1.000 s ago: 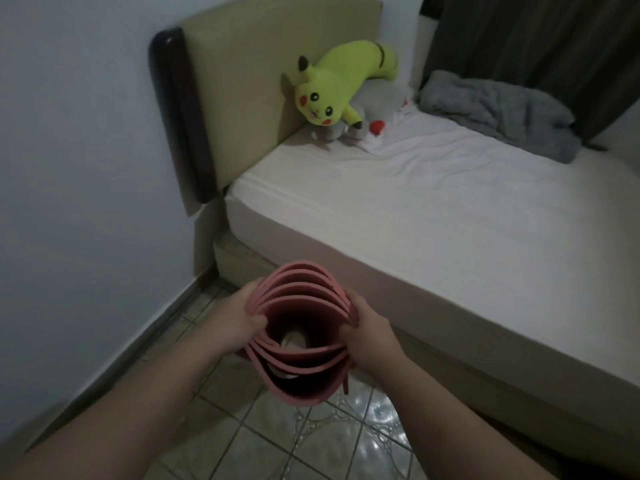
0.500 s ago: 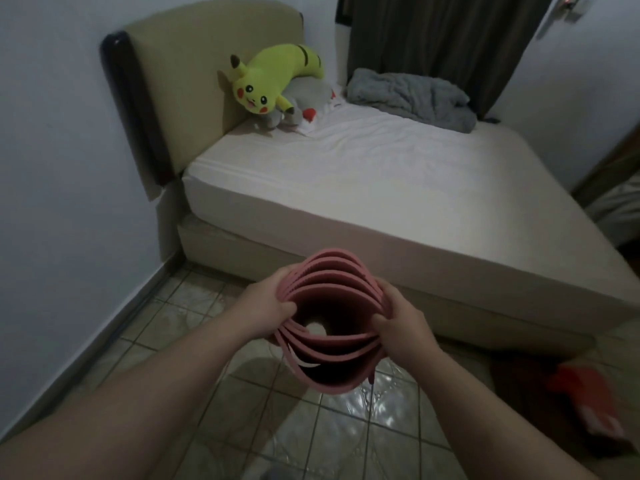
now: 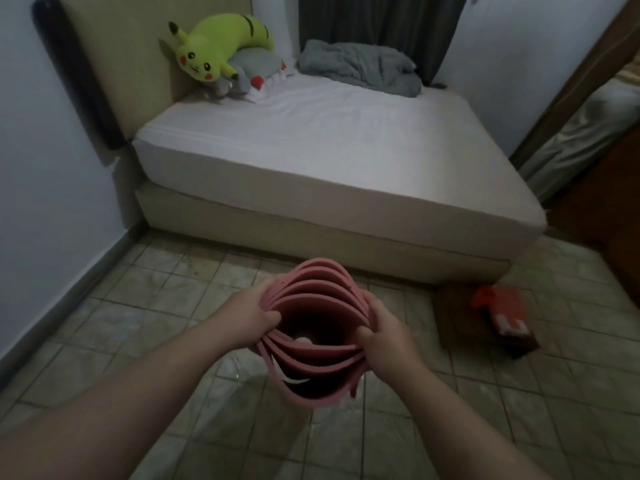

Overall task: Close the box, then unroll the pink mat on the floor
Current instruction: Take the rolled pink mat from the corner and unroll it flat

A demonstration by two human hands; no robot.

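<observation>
Above the tiled floor point(image 3: 145, 327), both bare hands hold a loosely rolled pink mat point(image 3: 313, 344) upright, its open end facing the camera so the coiled layers show. Left hand point(image 3: 247, 315) grips the roll's left edge, fingers wrapped behind and thumb hooked over the rim; right hand point(image 3: 384, 332) grips the right edge the same way, fingers curled shut on the layers. A brown box point(image 3: 485, 318) with an orange and white top sits on the floor to the right, near the foot corner of the bed point(image 3: 311, 140); whether it is closed cannot be told. On the bed lie a yellow plush toy point(image 3: 214, 46) and a grey blanket point(image 3: 360, 65)
</observation>
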